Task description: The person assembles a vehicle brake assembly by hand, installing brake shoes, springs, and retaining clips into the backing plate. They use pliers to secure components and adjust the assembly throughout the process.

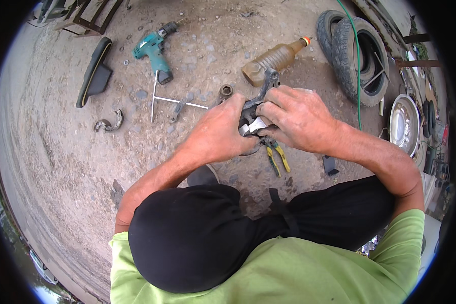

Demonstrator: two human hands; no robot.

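Both hands meet over a dark, greasy metal part (248,114) with a forked arm that reaches up between them. My left hand (219,129) is closed around its left side, with the fingertips mostly hidden. From the right, my right hand (301,119) has curled fingers and pinches a small whitish, shiny strip (257,125) against the part. What the strip is made of I cannot tell. Just below the hands lie pliers (278,158) with yellow-and-black handles, their jaws hidden under the part. A socket (226,90) shows beyond my left hand.
On the dirt ground lie a teal cordless drill (149,48), a T-handled wrench (180,102), a curved metal piece (109,121) and a black padded piece (95,73). A brown plastic bottle (276,61) lies beyond my hands. Tyres (357,55), a green hose (358,76) and a wheel rim (404,124) are right.
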